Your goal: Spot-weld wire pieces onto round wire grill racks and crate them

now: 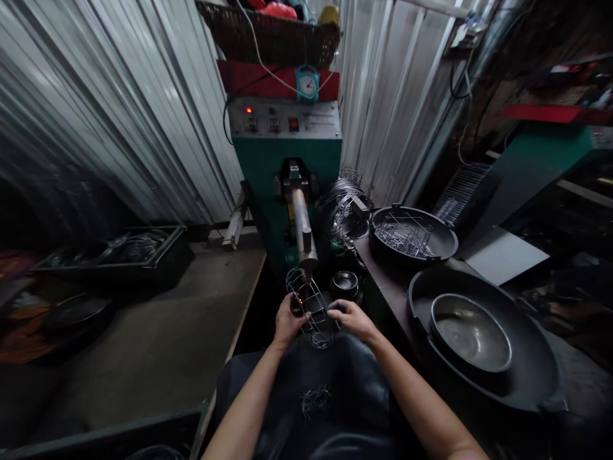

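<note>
Wire frame: we have the wire frame (315, 312) between us and the machine (258, 172), just under the tip (308, 271) at the low end of the metal arm (301, 220); whether tip and wire touch, we cannot tell.
Left hand: our left hand (287, 322) is clamped on the left side of the wire frame, fingers around its wires.
Right hand: our right hand (352, 317) has thumb and fingers drawn together at the right side of the wire frame; whether they pinch a wire, we cannot tell.
Our hands: apart from each other, one on each side.
Loose wires: a small heap of wire pieces (316, 401) lies on our dark apron (345, 377), near our forearms.
Right side: on the tabletop (383, 287) stand a far pan (453, 239) with more short wires in it and a near pan (536, 390) holding a metal bowl (472, 332).
Beside the machine: a wire coil (342, 204), just to its right.
Step at the tip: we judge that we are lining up a spot on the wire frame beneath the arm.
Next move: it calls for a steady left grip, a fine right-hand adjustment and fingers well clear of the tip.
</note>
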The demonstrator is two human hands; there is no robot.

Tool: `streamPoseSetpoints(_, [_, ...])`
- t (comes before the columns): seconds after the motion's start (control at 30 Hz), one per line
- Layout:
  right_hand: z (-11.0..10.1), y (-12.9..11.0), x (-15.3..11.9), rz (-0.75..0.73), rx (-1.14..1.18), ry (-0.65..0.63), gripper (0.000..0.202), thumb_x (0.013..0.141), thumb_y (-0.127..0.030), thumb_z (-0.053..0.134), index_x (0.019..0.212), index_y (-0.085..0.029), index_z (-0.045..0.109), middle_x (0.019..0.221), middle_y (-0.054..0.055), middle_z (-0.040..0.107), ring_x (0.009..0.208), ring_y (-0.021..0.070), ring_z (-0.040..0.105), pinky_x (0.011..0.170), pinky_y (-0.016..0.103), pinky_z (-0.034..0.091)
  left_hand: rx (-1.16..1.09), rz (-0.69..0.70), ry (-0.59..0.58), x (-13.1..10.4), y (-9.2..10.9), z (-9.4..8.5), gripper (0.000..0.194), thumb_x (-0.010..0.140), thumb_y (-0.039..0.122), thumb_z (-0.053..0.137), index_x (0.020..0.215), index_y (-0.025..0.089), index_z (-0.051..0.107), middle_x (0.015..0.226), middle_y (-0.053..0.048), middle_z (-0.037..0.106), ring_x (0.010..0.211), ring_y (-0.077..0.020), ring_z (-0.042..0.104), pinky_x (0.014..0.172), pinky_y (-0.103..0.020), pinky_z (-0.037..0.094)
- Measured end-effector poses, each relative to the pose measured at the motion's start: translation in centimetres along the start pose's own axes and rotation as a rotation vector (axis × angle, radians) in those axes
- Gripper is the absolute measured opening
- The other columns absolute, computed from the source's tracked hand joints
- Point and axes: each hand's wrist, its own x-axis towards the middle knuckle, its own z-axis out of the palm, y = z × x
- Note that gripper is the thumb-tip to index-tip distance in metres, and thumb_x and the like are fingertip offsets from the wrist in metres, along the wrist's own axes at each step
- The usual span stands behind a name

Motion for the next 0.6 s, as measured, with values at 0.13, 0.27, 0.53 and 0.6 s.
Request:
streamPoseSetpoints(0.13, [0.0,-0.4,0.0,-0.021,0.044,0.029,0.017,0.068,-0.034,0.061,0.071,-0.017,0.062,0.066,-0.002,0.059,0.066,0.014,0.053,0.065,0.026,0.041,-0.104,-0.074,-0.021,-0.2,0.5,0.3,0.062,0.053,0.031,0.077,0.107,0.02,0.051,0.105,-0.007,0.058,0.094,-0.0223,0.058,0.073,-0.034,0.051])
streamPoseSetpoints(0.27, [0.7,-1.4,2.1,-0.055,0.083,0.079,0.018,0.068,-0.034,0.059,0.071,-0.016,0.061,0.064,-0.003,0.057,0.063,0.0133,0.052,0.063,0.025,0.041,-0.144,-0.145,-0.001,0.6,0.8,0.3,0.061,0.05,0.031,0.079,0.104,0.019,0.052,0.099,-0.006,0.06,0.09,-0.0211,0.058,0.075,-0.034,0.05])
streamPoseSetpoints(0.53, [1.7,-3.1,5.6,-0.079,0.005,0.122,0.019,0.067,-0.034,0.058,0.071,-0.016,0.062,0.068,0.0,0.061,0.07,0.0156,0.054,0.066,0.026,0.041,-0.263,-0.245,0.04,1.8,0.7,0.2,0.063,0.046,0.032,0.081,0.101,0.017,0.053,0.092,-0.006,0.061,0.089,-0.0217,0.059,0.081,-0.036,0.046])
streamPoseSetpoints(0.6, [1.5,-2.8,5.4,-0.064,0.018,0.12,0.02,0.067,-0.035,0.059,0.073,-0.015,0.063,0.069,0.0,0.061,0.071,0.0159,0.055,0.067,0.026,0.041,-0.289,-0.265,0.033,1.8,0.9,0.4,0.063,0.045,0.031,0.081,0.1,0.017,0.053,0.089,-0.005,0.061,0.087,-0.0212,0.059,0.081,-0.036,0.046])
